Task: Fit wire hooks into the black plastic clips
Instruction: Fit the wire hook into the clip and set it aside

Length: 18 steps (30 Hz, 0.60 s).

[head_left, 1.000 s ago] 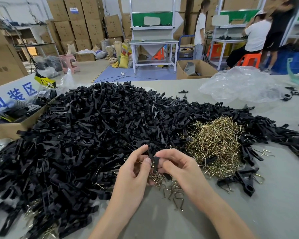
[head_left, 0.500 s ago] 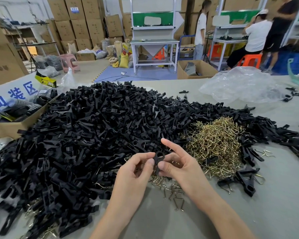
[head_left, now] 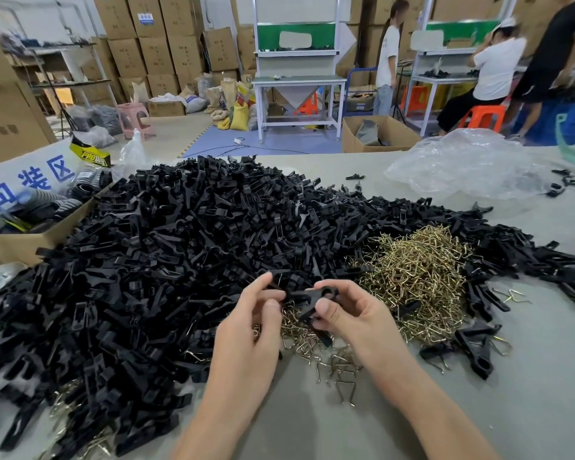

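A black plastic clip [head_left: 307,298] is held just above the table between both hands. My right hand [head_left: 352,315] pinches its round-holed end with thumb and fingers. My left hand [head_left: 256,322] pinches the other end; whether a wire hook is between those fingers is hidden. A huge heap of black clips [head_left: 180,260] covers the table's left and middle. A pile of brass-coloured wire hooks [head_left: 419,277] lies to the right of my hands, and loose hooks [head_left: 342,373] lie under them.
Some clips with hooks fitted [head_left: 472,350] lie right of the hooks. A cardboard box [head_left: 24,242] stands at the left, a crumpled clear plastic bag [head_left: 468,164] at the back right. The grey table [head_left: 512,410] is bare at the front right. People work at far benches.
Both hands turned the clip from upright to lying across between them and lifted slightly. My right index finger, stretched out half a second ago, has curled back onto the clip.
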Each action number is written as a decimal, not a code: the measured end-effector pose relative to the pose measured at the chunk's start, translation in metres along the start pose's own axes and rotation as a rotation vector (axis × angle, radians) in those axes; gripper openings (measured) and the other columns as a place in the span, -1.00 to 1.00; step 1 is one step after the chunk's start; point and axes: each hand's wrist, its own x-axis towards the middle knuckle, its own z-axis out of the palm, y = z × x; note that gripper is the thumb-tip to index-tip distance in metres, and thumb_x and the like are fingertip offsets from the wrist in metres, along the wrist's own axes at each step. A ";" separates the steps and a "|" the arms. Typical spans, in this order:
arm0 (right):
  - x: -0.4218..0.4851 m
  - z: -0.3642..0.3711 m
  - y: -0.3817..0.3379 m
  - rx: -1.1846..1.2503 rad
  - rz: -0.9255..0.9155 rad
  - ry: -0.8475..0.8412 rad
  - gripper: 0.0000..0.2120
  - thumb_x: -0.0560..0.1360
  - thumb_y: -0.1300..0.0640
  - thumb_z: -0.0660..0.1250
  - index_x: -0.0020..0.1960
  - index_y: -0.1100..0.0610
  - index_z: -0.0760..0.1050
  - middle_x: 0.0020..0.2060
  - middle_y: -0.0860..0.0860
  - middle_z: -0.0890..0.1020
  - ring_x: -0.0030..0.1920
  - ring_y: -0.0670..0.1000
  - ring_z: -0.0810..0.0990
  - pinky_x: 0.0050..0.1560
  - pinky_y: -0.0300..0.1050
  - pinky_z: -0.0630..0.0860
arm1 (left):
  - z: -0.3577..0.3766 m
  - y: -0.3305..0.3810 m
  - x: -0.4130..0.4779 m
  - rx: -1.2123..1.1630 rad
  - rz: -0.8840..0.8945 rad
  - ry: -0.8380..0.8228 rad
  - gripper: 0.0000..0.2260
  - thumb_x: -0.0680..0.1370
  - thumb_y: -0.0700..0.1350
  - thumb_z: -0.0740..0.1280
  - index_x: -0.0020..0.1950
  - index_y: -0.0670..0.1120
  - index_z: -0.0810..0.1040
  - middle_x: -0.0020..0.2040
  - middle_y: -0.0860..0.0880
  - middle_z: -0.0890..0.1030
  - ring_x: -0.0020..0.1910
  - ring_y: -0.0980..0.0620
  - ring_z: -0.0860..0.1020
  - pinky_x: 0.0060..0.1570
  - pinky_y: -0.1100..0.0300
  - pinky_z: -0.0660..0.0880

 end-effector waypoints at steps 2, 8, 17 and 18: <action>0.002 -0.004 -0.001 0.046 -0.018 0.068 -0.79 0.40 0.07 0.46 0.03 -0.05 0.70 -0.14 -0.02 0.72 -0.11 -0.03 0.71 -0.09 -0.25 0.62 | -0.003 -0.006 0.001 0.220 0.076 -0.028 -0.71 0.62 0.04 0.20 0.34 0.19 0.46 0.10 0.31 0.59 -0.02 0.18 0.57 0.02 0.30 0.48; 0.004 -0.009 -0.002 0.203 -0.011 0.154 -0.71 0.45 -0.08 0.38 0.13 -0.05 0.68 -0.10 0.07 0.69 -0.17 0.01 0.66 -0.14 -0.21 0.62 | 0.005 -0.019 -0.001 0.799 0.292 -0.183 -0.68 0.49 0.17 0.41 0.17 0.05 0.64 0.08 0.09 0.57 0.13 -0.02 0.54 0.16 -0.01 0.47; 0.007 -0.009 -0.002 0.316 0.059 0.168 -0.75 0.49 0.03 0.31 0.09 0.03 0.67 -0.17 0.11 0.66 -0.22 0.06 0.65 -0.22 -0.14 0.64 | 0.004 -0.017 0.000 0.665 0.287 -0.122 -0.95 0.55 0.03 0.32 -0.07 0.09 0.54 -0.08 0.22 0.51 0.02 0.13 0.46 0.12 0.17 0.35; 0.007 -0.008 -0.002 0.305 0.063 0.165 -0.75 0.49 0.03 0.31 0.09 0.02 0.67 -0.18 0.10 0.66 -0.21 0.06 0.66 -0.22 -0.14 0.64 | 0.003 -0.015 0.000 0.641 0.280 -0.120 -0.96 0.55 0.03 0.31 -0.07 0.10 0.51 -0.09 0.23 0.51 0.01 0.15 0.44 0.12 0.19 0.32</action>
